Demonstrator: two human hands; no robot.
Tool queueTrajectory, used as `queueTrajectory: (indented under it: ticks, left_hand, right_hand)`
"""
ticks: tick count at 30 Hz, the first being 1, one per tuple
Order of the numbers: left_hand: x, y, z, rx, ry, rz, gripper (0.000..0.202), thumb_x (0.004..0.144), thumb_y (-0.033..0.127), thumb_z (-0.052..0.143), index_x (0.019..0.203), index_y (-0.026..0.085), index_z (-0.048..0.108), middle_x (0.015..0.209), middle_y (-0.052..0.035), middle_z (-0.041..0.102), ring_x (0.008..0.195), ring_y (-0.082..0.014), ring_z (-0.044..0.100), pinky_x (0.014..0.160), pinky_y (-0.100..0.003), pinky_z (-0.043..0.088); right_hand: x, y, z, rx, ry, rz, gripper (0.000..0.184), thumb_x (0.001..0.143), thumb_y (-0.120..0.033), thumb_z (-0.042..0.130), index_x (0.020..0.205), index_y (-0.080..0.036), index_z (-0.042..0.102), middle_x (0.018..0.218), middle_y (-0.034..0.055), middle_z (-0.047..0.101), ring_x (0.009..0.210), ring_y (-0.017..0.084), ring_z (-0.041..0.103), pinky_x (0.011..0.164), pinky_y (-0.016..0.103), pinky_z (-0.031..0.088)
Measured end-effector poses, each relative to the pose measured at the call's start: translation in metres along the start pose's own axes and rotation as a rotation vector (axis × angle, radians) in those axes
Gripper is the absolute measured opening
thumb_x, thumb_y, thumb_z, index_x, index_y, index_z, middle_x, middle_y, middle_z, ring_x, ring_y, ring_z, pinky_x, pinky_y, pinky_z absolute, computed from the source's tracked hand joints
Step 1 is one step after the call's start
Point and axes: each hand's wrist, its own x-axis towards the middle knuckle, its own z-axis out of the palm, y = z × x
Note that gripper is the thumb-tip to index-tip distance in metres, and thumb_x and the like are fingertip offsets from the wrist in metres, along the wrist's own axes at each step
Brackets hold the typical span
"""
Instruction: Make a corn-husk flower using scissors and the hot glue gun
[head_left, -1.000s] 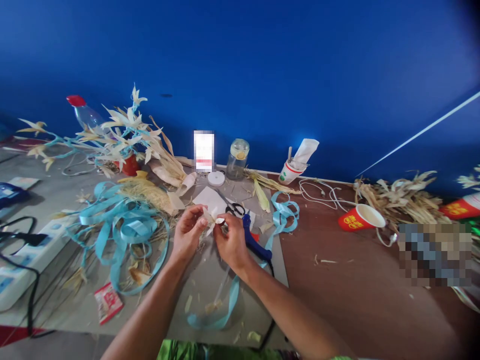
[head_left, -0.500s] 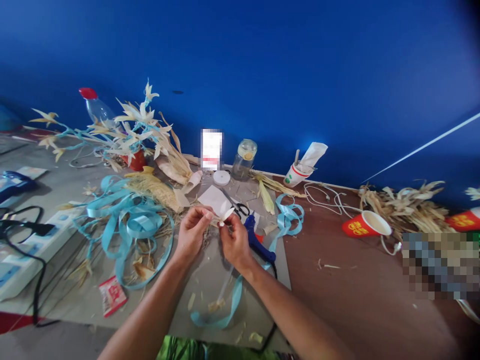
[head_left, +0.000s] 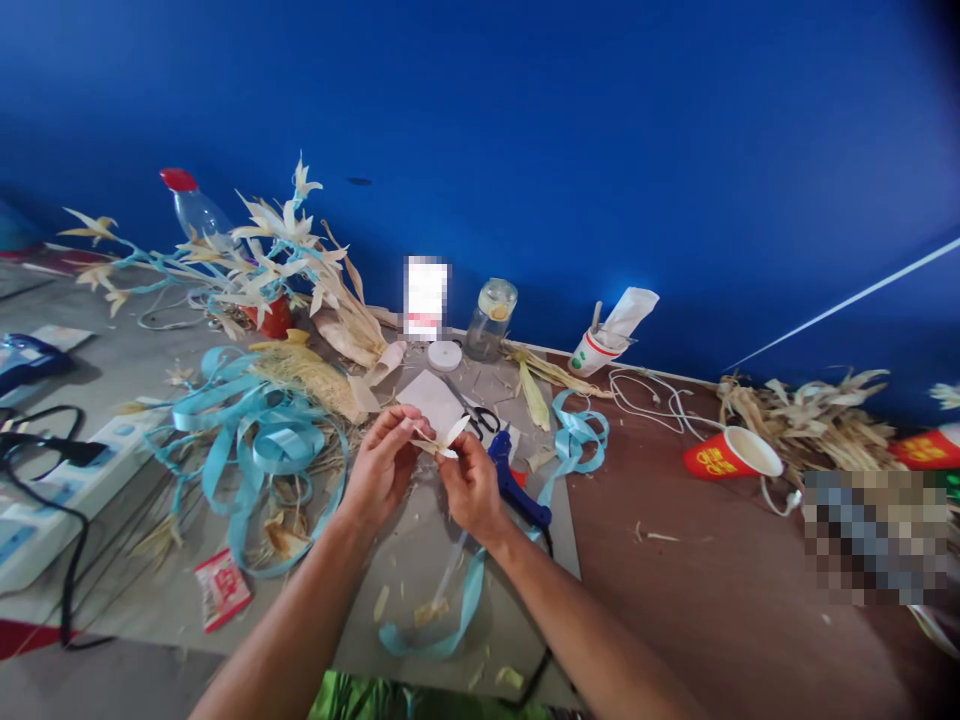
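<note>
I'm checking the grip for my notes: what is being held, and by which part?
A pale flower, pinched at its right side by the right hand; whether the left hand also grips it is unclear.

Husk flower [head_left: 455,431] (pale) now side-on

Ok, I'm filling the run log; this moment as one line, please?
left hand: pinching flower | right hand: pinching flower | glue gun: beside right hand | scissors: beyond hands

It's rather dim in here; the blue wall [head_left: 525,130] darkens toward its foot, a pixelated screen [head_left: 425,298] glares white, and the upper right corner blackens.
</note>
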Motion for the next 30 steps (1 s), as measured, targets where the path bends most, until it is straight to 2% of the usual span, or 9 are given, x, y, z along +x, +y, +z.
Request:
queueTrajectory:
  ticks: [4, 6, 9, 13, 19, 24, 30]
  left_hand:
    - [0.004, 0.002, -0.006, -0.055, -0.027, -0.049, 0.016, 0.072, 0.030, 0.064, 0.080, 0.016, 0.062, 0.070, -0.0011, 0.058, 0.064, -0.0113, 0.054, 0.064, -0.024, 0.043]
    - [0.006, 0.002, -0.009, 0.000, -0.023, -0.087, 0.016, 0.069, 0.027, 0.068, 0.078, 0.015, 0.064, 0.067, -0.0005, 0.059, 0.061, -0.0100, 0.053, 0.062, -0.022, 0.042]
    - [0.006, 0.002, -0.012, 0.085, -0.080, -0.145, 0.021, 0.065, 0.030, 0.072, 0.074, 0.012, 0.066, 0.063, -0.0019, 0.060, 0.059, -0.0107, 0.053, 0.061, -0.023, 0.041]
    - [0.005, 0.006, -0.013, 0.139, -0.150, -0.166, 0.018, 0.063, 0.028, 0.073, 0.067, 0.012, 0.066, 0.061, -0.0026, 0.062, 0.057, -0.0106, 0.053, 0.060, -0.023, 0.039]
    - [0.003, 0.015, -0.013, 0.155, -0.114, -0.185, 0.021, 0.062, 0.030, 0.074, 0.064, 0.012, 0.064, 0.056, -0.0019, 0.060, 0.051, -0.0102, 0.051, 0.053, -0.022, 0.038]
    - [0.004, 0.015, -0.018, 0.224, -0.125, -0.207, 0.021, 0.061, 0.030, 0.075, 0.066, 0.013, 0.064, 0.058, -0.0020, 0.060, 0.050, -0.0098, 0.051, 0.052, -0.022, 0.037]
    - [0.006, 0.011, -0.017, 0.273, -0.093, -0.138, 0.019, 0.063, 0.028, 0.073, 0.062, 0.013, 0.061, 0.054, 0.0006, 0.057, 0.046, -0.0074, 0.047, 0.049, -0.020, 0.035]
  right_hand:
    - [-0.001, -0.002, -0.001, 0.009, -0.033, 0.023, 0.014, 0.083, -0.028, 0.048, 0.091, -0.018, 0.054, 0.080, 0.0019, 0.054, 0.071, 0.014, 0.050, 0.066, 0.025, 0.042]
    - [-0.001, -0.004, -0.002, 0.022, -0.064, 0.053, 0.014, 0.083, -0.030, 0.048, 0.090, -0.018, 0.053, 0.075, 0.0009, 0.053, 0.066, 0.013, 0.048, 0.060, 0.024, 0.040]
    - [-0.001, -0.005, -0.003, 0.041, -0.082, 0.079, 0.016, 0.082, -0.031, 0.050, 0.091, -0.018, 0.053, 0.066, -0.0012, 0.049, 0.062, 0.013, 0.046, 0.055, 0.023, 0.038]
    - [-0.002, -0.004, -0.002, 0.074, -0.114, 0.105, 0.015, 0.081, -0.031, 0.051, 0.089, -0.019, 0.053, 0.067, -0.0015, 0.048, 0.059, 0.011, 0.043, 0.053, 0.022, 0.037]
    - [-0.003, -0.004, -0.001, 0.088, -0.158, 0.132, 0.016, 0.079, -0.033, 0.052, 0.086, -0.019, 0.053, 0.064, -0.0021, 0.047, 0.055, 0.010, 0.040, 0.049, 0.021, 0.035]
    - [-0.003, -0.005, -0.001, 0.100, -0.194, 0.139, 0.015, 0.079, -0.033, 0.052, 0.085, -0.019, 0.053, 0.064, -0.0024, 0.046, 0.054, 0.010, 0.039, 0.050, 0.021, 0.034]
    - [-0.004, -0.004, -0.001, 0.100, -0.196, 0.127, 0.014, 0.081, -0.032, 0.052, 0.085, -0.019, 0.053, 0.064, -0.0022, 0.046, 0.055, 0.010, 0.039, 0.050, 0.021, 0.034]
